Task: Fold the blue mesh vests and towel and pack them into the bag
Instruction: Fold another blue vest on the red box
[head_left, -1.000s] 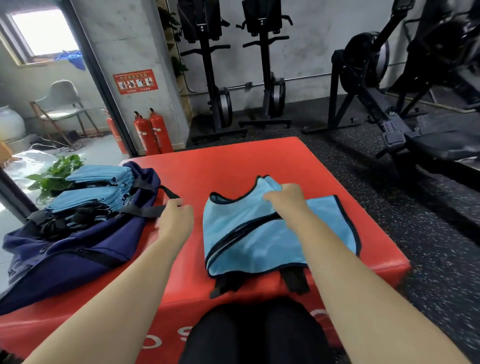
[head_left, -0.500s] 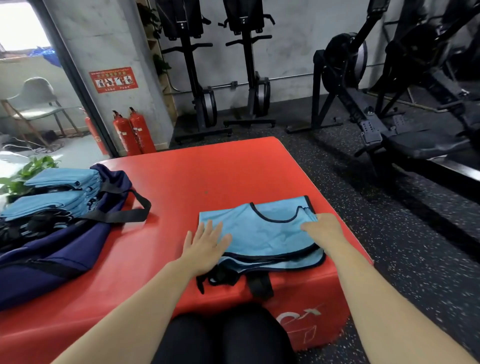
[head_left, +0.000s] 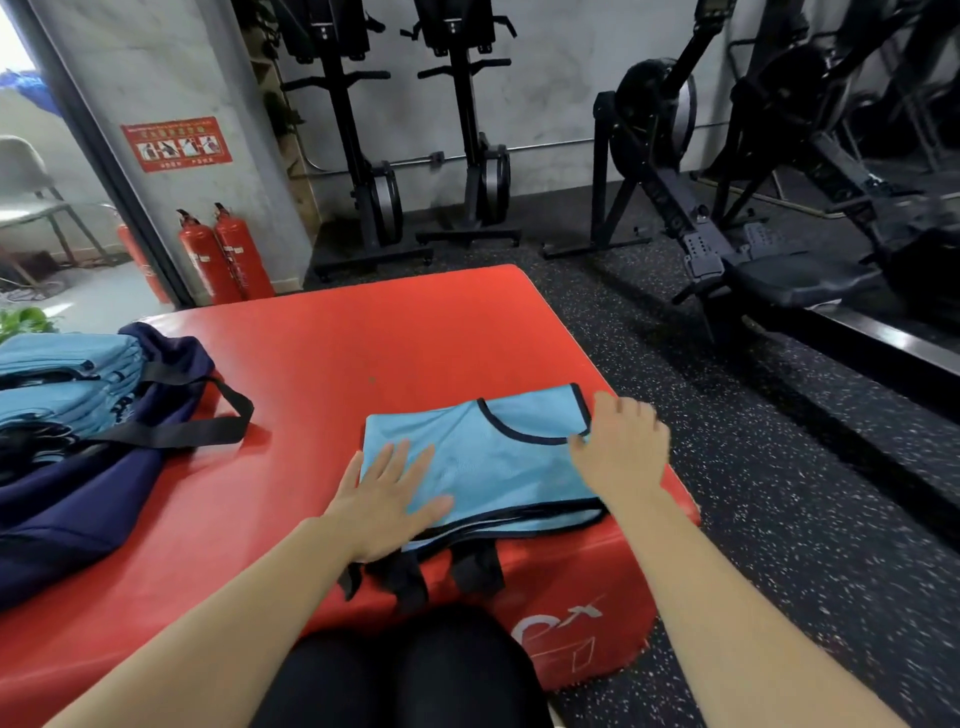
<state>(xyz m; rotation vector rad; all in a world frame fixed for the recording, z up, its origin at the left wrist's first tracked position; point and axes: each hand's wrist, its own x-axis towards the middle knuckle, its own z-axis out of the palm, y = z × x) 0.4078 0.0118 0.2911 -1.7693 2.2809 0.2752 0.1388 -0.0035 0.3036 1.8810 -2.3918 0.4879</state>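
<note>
vest (head_left: 498, 467) lies folded flat at the box's (head_left: 363, 338) near right corner, its black straps (head_left: 415, 577) hanging over the near edge. l hand (head_left: 387, 499) is flat w/ fingers spread, pressing the vest's near-left part. r hand (head_left: 621, 452) sits on the far-right corner by the neck trim. it's blurred, so can't tell if it pinches the edge or just presses.

mesh looks thin, light & floppy, prob slippery on the smooth box top, so layers will likely slide apart if lifted by one corner. best bet: hold both short sides thru all layers, or slip a palm under, straps tucked in.

bag (head_left: 78, 504) is open at the left edge, well apart, w/ folded vests (head_left: 62, 364) stacked in it. its left part is cut off. can't make out a towel, or how much room is left inside.
</note>
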